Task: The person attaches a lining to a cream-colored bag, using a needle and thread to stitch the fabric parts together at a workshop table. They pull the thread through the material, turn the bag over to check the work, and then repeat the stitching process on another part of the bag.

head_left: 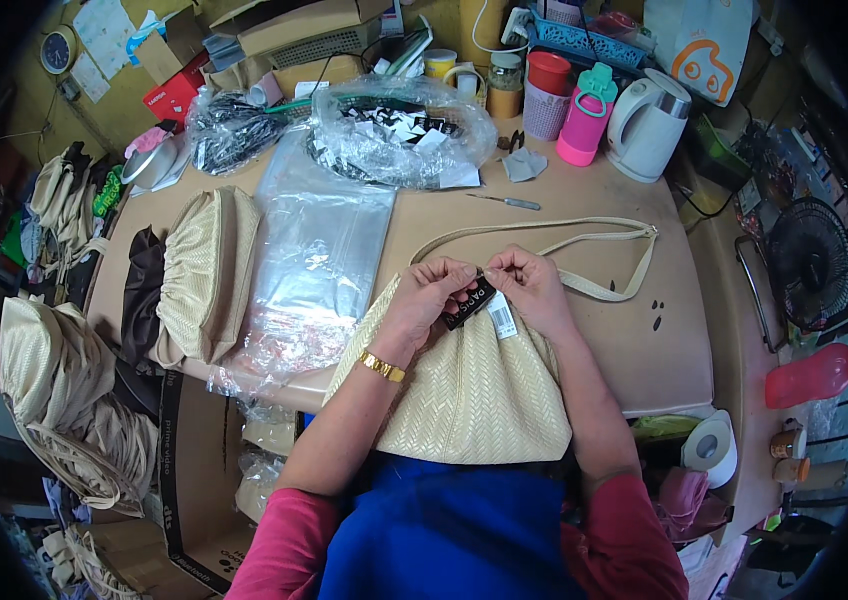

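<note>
A cream woven handbag (474, 400) lies against the table's front edge and my lap, its thin strap (604, 232) looped away over the tabletop. At the bag's top, my left hand (436, 295) pinches the upper end of a black hang tag (471, 303). Close beside it, my right hand (529, 288) has its fingertips closed at the same end of the tag; any string between them is too small to make out. Below the right hand hangs a white barcode label (502, 316). A gold watch (382, 366) circles my left wrist.
Clear plastic bags (319, 240) lie left of the handbag, beside another cream bag (212, 270). A seam-ripper-like tool (506, 201) rests beyond the strap. A bag of tags (399, 130), a pink bottle (585, 118) and a white kettle (649, 125) stand at the back.
</note>
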`<state>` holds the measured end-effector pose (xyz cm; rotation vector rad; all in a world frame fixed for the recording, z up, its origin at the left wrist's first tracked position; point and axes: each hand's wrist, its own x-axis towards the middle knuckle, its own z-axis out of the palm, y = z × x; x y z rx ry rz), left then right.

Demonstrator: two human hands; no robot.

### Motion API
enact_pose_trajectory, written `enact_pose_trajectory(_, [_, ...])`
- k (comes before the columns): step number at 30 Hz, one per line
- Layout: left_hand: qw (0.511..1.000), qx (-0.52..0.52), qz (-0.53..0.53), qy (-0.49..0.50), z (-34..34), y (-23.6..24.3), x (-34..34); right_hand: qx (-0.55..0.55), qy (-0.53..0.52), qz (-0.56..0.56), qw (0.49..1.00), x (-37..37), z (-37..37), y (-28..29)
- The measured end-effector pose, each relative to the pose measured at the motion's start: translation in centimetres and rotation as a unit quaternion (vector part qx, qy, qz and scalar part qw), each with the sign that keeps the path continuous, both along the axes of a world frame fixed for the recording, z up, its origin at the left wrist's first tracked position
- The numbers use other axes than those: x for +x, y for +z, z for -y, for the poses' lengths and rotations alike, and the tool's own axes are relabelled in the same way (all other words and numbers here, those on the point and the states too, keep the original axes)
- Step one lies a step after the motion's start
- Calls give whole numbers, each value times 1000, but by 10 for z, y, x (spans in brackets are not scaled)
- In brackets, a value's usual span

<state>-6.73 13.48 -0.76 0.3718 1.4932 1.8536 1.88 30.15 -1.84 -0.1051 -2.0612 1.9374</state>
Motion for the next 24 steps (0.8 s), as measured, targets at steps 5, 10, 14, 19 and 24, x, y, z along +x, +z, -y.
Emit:
enact_pose_trajectory(5, [1000, 9, 3, 1, 1, -1, 0, 4, -8, 5, 1000, -1, 1, 0])
enact_pose_trajectory(10, [1000, 7, -5, 10, 0, -1, 1, 21, -12, 1, 1000, -1, 1, -2])
enact_pose_trajectory(14, [1000, 2, -5, 10, 0, 0, 2, 22, -21, 7, 1000, 0, 3, -2])
enact_pose_trajectory(19, [1000, 11, -2, 16, 0, 1, 3, 24, -33, -2, 999, 0, 5, 0])
enact_pose_trajectory(24, [999, 10, 9, 34, -1, 3, 6, 13, -24, -1, 1000, 0, 4, -2])
